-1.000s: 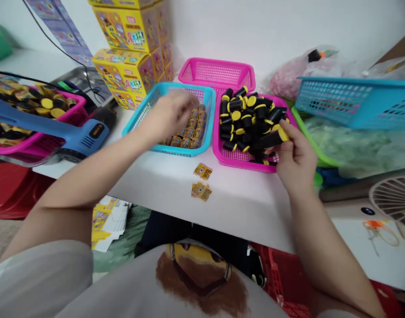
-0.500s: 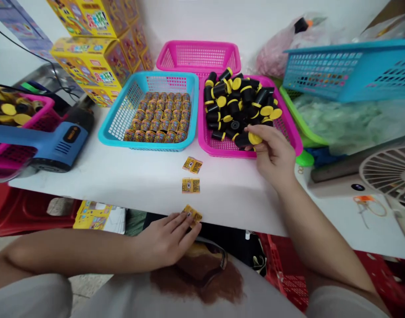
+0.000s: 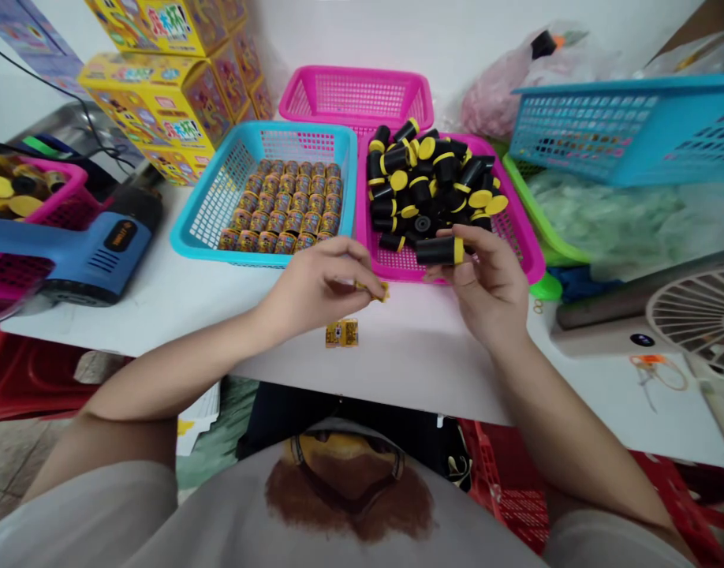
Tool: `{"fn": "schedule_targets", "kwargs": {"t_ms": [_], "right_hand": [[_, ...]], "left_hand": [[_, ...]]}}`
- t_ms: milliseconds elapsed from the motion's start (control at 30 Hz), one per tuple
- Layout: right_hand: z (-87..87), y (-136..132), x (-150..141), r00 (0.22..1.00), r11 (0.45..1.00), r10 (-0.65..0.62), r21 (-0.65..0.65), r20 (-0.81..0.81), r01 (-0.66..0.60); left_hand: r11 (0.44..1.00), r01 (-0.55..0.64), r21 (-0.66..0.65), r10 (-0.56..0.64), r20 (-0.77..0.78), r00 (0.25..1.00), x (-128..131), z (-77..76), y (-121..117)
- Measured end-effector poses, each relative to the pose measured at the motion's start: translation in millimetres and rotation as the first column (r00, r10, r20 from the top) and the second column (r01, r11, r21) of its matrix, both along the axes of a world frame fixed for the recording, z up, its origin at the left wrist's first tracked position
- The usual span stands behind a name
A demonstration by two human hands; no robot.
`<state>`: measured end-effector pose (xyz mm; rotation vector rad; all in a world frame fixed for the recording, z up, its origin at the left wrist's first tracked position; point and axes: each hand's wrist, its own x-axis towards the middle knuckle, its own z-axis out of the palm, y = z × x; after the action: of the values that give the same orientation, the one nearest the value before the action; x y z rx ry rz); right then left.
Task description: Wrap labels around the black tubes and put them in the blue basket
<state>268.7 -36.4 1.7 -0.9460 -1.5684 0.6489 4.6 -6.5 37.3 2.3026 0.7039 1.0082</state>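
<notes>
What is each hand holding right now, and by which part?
The left hand pinches a small yellow printed label by its edge between the fingertips. The right hand grips a black cylinder near its yellow-capped end.

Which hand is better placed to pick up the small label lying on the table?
Left, probably: the left hand sits right by the label, though pinching another label; the right hand holds a black tube, farther away.

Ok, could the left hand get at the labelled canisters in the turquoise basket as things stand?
Probably yes. The left hand sits just in front of the turquoise basket, so only its low rim lies before the labelled canisters. Its fingers are pinching a small yellow label, though.
</notes>
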Motion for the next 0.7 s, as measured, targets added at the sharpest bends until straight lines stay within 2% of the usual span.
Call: {"fn": "schedule_targets", "kwargs": {"t_ms": [67,133,233,267,300,367,433,500,600,700], "right_hand": [[0.0,-4.0,-8.1,0.995,0.996,0.032,-0.085,-0.096,-0.04],[0.2,-9.0,-16.8,0.98,0.986,0.048,-0.149,-0.195,-0.077],[0.3,-16.6,-26.2,0.966,0.976,0.052,-0.194,-0.253,-0.103],[0.7,-18.6,-27.8,0.968,0.977,0.046,-0.193,-0.245,-0.095],[1.3,-20.2,-28.5,0.973,0.979,0.036,-0.188,-0.229,-0.081],[3.5,-21.8,-27.7,0.982,0.982,0.02,-0.181,-0.189,-0.055],[5.9,-21.9,-25.6,0.988,0.98,0.019,-0.194,-0.156,-0.05],[7.1,-21.3,-23.8,0.987,0.974,0.045,-0.213,-0.155,-0.078],[6.1,-21.6,-22.9,0.983,0.968,0.067,-0.226,-0.17,-0.105],[4.7,-23.3,-23.8,0.986,0.965,0.062,-0.241,-0.157,-0.099]], "left_hand": [[0.975,0.03,-0.22,0.01,0.181,0.984,10.3,-2.4,8.7],[0.896,0.09,-0.436,0.044,0.288,0.957,16.8,-12.6,10.4],[0.707,0.14,-0.693,0.101,0.294,0.95,19.6,-30.5,3.7],[0.667,0.145,-0.73,0.1,0.281,0.954,19.4,-34.7,0.9],[0.658,0.147,-0.739,0.087,0.268,0.96,18.8,-37.6,-1.5],[0.72,0.141,-0.68,0.035,0.238,0.971,17.2,-40.7,-4.9],[0.817,0.147,-0.558,-0.031,0.212,0.977,15.7,-42.6,-6.5],[0.886,0.166,-0.434,-0.082,0.205,0.975,14.4,-45.8,-7.3],[0.944,0.138,-0.299,-0.075,0.212,0.974,12.6,-53.7,-8.6],[0.962,0.043,-0.27,0.02,0.229,0.973,10.6,-60.1,-9.8]]}}
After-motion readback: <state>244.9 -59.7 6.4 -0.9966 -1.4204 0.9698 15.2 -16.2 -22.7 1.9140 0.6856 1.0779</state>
